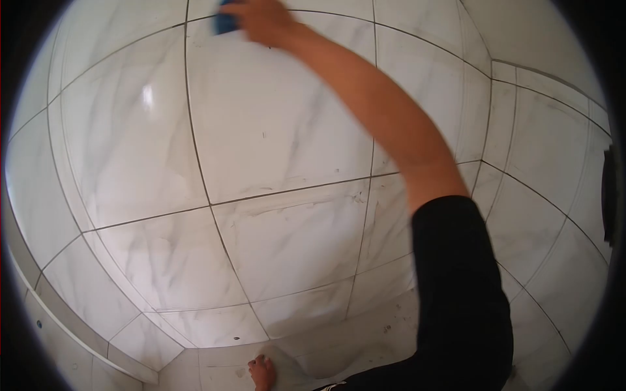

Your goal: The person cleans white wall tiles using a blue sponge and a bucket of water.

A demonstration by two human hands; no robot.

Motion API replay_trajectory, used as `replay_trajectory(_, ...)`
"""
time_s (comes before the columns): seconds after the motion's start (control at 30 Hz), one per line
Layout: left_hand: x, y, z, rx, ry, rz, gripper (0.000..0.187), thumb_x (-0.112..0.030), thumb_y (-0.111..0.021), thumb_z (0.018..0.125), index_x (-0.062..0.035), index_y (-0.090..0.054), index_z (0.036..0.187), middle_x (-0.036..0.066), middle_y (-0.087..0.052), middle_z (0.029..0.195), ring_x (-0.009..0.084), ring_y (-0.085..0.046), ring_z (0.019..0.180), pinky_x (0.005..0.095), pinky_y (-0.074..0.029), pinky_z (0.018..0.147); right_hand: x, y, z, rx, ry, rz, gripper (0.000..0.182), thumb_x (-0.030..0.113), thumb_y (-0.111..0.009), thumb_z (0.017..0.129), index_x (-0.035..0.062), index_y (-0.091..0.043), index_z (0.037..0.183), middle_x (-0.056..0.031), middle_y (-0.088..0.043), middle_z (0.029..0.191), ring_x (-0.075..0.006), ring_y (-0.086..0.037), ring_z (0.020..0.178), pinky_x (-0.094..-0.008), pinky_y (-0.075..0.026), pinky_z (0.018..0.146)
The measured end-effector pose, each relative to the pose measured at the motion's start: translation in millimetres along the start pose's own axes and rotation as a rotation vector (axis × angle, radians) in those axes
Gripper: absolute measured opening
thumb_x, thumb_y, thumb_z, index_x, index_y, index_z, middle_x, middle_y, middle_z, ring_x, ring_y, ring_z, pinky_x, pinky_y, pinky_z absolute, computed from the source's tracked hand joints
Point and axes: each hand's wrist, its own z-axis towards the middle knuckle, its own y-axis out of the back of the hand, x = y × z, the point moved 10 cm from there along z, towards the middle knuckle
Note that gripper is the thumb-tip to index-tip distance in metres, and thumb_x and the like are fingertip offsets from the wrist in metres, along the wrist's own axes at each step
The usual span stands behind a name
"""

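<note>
At wall (261, 117), blue pad (225, 23), in R hand (266, 23)

1. A dark object (609, 195), cut off at the right edge.
2. A pale strip (73, 337) running along the lower left.
3. Pale floor (179, 376) at the bottom, with some dark specks (388, 328).

The person is wearing a black top (450, 365) with a plain, smooth short sleeve (456, 260) ending just above the right elbow, and a small pale marking (335, 386) is showing lower down.
</note>
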Motion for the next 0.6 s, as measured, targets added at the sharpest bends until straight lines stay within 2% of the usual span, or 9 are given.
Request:
replay_trajectory(0.03,-11.2,5.0,-3.4,0.001,-0.122,0.019,0.048,-0.038,-0.053,0.098,-0.0061,-0.054,0.135,0.030,-0.053,0.131,0.0499,-0.050,0.120,0.0547,-0.042,0.103,-44.8,10.3,-41.9,-0.136,-0.003,0.099,0.024,0.000,-0.057,0.081,0.0028,-0.069,0.102,-0.0149,-0.066,0.101,-0.0340,-0.062,0.097,-0.0415,-0.049,0.090)
replay_trajectory(0.07,-24.6,9.3,-10.8,-0.001,-0.239,0.030,0.047,-0.037,-0.047,0.102,-0.0045,-0.054,0.135,0.029,-0.057,0.131,0.0488,-0.050,0.123,0.0522,-0.041,0.105,-104.1,25.9,-89.6,-0.199,-0.024,-0.056,0.035,-0.003,-0.057,0.078,0.0091,-0.070,0.108,-0.0130,-0.068,0.108,-0.0336,-0.062,0.104,-0.0426,-0.050,0.092)
replay_trajectory(0.13,-40.2,34.4,-24.0,0.005,-0.131,0.047,0.044,-0.034,-0.050,0.102,-0.0023,-0.056,0.132,0.026,-0.059,0.130,0.0448,-0.051,0.123,0.0508,-0.043,0.104,-202.0,74.7,-165.2,0.091,-0.606,-0.325,0.035,0.004,-0.063,0.081,0.0090,-0.070,0.114,-0.0143,-0.068,0.110,-0.0332,-0.063,0.108,-0.0429,-0.052,0.092)
replay_trajectory(0.2,-33.5,27.4,-25.9,0.003,-0.009,0.047,0.042,-0.032,-0.053,0.102,-0.0001,-0.057,0.129,0.023,-0.060,0.129,0.0407,-0.052,0.124,0.0495,-0.044,0.103,-216.4,120.1,-175.7,-0.070,-0.658,-0.385,0.032,0.015,-0.068,0.084,0.0104,-0.070,0.115,-0.0151,-0.066,0.108,-0.0348,-0.064,0.103,-0.0440,-0.052,0.091)
replay_trajectory(0.3,-2.8,-5.7,-10.3,0.058,0.025,-0.011,0.057,-0.039,-0.057,0.094,-0.0063,-0.051,0.140,0.031,-0.035,0.147,0.0520,-0.039,0.132,0.0581,-0.038,0.106,-189.9,97.9,-155.6,-0.120,-0.518,-0.284,0.038,0.014,-0.066,0.086,0.0097,-0.066,0.124,-0.0154,-0.065,0.114,-0.0353,-0.064,0.104,-0.0420,-0.051,0.094)
replay_trajectory(0.4,3.7,-3.1,6.8,0.152,0.001,0.113,0.060,-0.041,-0.062,0.091,-0.0034,-0.054,0.137,0.029,-0.043,0.146,0.0478,-0.045,0.132,0.0549,-0.041,0.106,-98.1,58.5,-200.9,-0.239,-0.435,-0.183,0.028,0.004,-0.057,0.084,0.0053,-0.067,0.110,-0.0159,-0.065,0.099,-0.0354,-0.061,0.101,-0.0440,-0.049,0.089)
replay_trajectory(0.47,-15.0,15.3,16.3,0.522,-0.149,-0.190,0.056,-0.034,-0.069,0.089,-0.0020,-0.058,0.134,0.023,-0.061,0.132,0.0364,-0.059,0.121,0.0459,-0.047,0.102,-10.5,37.6,-255.0,0.045,-0.345,0.042,0.024,-0.001,-0.054,0.080,0.0053,-0.068,0.098,-0.0148,-0.066,0.098,-0.0340,-0.062,0.097,-0.0438,-0.049,0.088)
replay_trajectory(0.53,-74.6,123.2,19.7,0.238,-0.431,-0.596,0.042,-0.007,-0.067,0.091,-0.0041,-0.061,0.133,0.013,-0.070,0.117,0.0208,-0.065,0.106,0.0346,-0.051,0.094,40.8,31.1,-269.0,0.241,-0.128,0.154,0.028,-0.001,-0.055,0.080,0.0062,-0.068,0.104,-0.0129,-0.067,0.104,-0.0324,-0.062,0.101,-0.0437,-0.049,0.088)
replay_trajectory(0.6,-144.1,280.7,0.2,-0.144,-0.446,-0.405,0.033,-0.003,-0.057,0.098,0.0033,-0.058,0.130,0.012,-0.063,0.130,0.0198,-0.057,0.122,0.0344,-0.045,0.103,96.1,48.0,-250.6,0.332,0.260,0.204,0.030,0.004,-0.059,0.082,0.0090,-0.069,0.109,-0.0108,-0.069,0.106,-0.0310,-0.063,0.103,-0.0432,-0.048,0.091)
